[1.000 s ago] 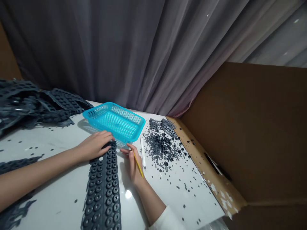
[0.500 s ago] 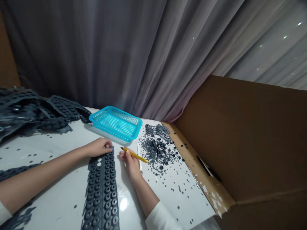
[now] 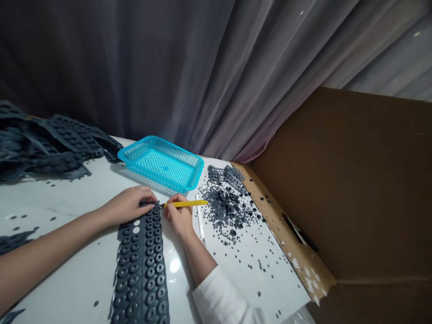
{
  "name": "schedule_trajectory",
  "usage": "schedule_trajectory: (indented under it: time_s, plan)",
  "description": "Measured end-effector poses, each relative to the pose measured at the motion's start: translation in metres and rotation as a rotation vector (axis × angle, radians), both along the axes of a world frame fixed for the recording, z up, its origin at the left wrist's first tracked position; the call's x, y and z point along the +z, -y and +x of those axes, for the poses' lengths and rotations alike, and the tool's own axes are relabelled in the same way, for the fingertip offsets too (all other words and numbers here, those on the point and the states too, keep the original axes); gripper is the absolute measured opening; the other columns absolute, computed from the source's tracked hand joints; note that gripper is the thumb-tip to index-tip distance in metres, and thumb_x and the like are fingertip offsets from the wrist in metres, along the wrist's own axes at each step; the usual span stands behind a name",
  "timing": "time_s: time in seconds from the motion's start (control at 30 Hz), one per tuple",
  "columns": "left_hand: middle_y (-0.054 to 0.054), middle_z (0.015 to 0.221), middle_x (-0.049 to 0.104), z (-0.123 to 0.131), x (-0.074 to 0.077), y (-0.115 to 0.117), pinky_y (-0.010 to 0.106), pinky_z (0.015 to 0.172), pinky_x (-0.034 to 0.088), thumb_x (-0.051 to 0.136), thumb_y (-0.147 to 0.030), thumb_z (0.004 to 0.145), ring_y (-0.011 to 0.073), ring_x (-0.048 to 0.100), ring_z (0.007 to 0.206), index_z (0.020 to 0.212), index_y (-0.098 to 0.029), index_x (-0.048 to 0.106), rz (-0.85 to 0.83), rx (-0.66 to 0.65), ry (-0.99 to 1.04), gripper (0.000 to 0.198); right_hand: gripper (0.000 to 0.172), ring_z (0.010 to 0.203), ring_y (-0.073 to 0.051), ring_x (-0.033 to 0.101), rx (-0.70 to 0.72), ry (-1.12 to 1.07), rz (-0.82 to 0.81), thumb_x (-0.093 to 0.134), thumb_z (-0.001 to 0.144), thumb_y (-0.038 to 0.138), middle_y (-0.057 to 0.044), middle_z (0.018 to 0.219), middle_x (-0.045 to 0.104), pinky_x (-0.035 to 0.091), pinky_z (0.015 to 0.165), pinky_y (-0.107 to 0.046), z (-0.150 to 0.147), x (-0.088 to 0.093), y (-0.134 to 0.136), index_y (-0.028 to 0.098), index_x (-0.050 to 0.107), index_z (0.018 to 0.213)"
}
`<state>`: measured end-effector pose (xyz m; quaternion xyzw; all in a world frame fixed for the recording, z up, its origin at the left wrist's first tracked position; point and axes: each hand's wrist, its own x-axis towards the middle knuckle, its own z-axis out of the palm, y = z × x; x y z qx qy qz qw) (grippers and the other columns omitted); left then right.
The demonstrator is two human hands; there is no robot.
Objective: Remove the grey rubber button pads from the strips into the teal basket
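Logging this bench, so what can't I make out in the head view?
Head view: near end of the ring-studded sheet, cut by bottom edge.
Head view: sheet's far left corner, hidden by the left hand.
Head view: tip of the yellow pen-like tool, too small to judge contact.
Head view: rest of the perforated heap, cut by left edge.

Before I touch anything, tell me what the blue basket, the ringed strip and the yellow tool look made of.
Blue basket: likely moulded plastic, glossy, given its regular perforations. Ringed strip: probably rubber or soft plastic, satin, with moulded rings and ragged edges. Yellow tool: perhaps smooth plastic, evenly coloured; painted wood isn't ruled out.
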<state>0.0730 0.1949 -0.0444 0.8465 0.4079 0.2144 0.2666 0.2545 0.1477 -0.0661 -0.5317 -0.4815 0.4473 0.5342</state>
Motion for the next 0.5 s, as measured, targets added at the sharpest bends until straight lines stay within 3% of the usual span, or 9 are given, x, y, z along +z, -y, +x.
schedule_trajectory:
  time_s: [0.27,0.5]
  plan:
    - [0.006,0.089,0.066,0.0020,0.0019,-0.0003,0.032,0.076,0.046,0.051,-0.031,0.086,0.0233,0.062,0.087,0.095,-0.020,0.070,0.020,-0.057,-0.100,0.024,0.004,0.046,-0.013,0.048,0.055,0.031,-0.068,0.052,0.066,0.025,0.005,0.051,0.053,0.038,0.048,-0.024,0.0017,0.0063,0.0017,0.023,0.049,0.066]
    - [0.008,0.097,0.067,0.0056,0.0073,-0.0008,0.031,0.081,0.049,0.048,-0.025,0.089,0.0228,0.065,0.092,0.103,-0.018,0.069,0.119,-0.161,-0.217,0.027,0.014,0.057,-0.015,0.048,0.050,0.174,0.027,0.049,0.072,0.022,0.004,0.053,0.049,0.039,0.057,-0.025,0.0019,0.0044,-0.0019,0.023,0.044,0.059]
